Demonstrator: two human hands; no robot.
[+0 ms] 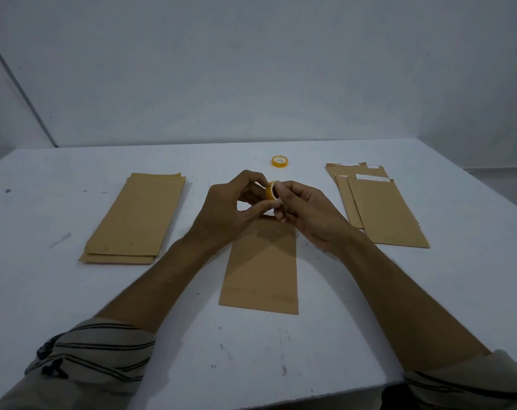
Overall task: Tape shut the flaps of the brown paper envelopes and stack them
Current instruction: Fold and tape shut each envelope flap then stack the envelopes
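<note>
A small yellow tape roll [271, 190] is held up between both hands above the table's middle. My left hand [227, 208] grips the roll from the left. My right hand [306, 211] pinches at the roll's lower edge, where the tape end seems to be. Below the hands a single brown envelope [261, 267] lies flat, its far end hidden by my fingers. A stack of brown envelopes [136, 220] lies on the left. Another group of brown envelopes [381, 208] lies on the right, with white paper showing at their open far ends.
A second yellow tape roll [280, 161] lies flat toward the back of the white table [74, 291]. A grey wall stands just behind the table's far edge. Striped rolled-up sleeves cover both my arms near the table's front edge.
</note>
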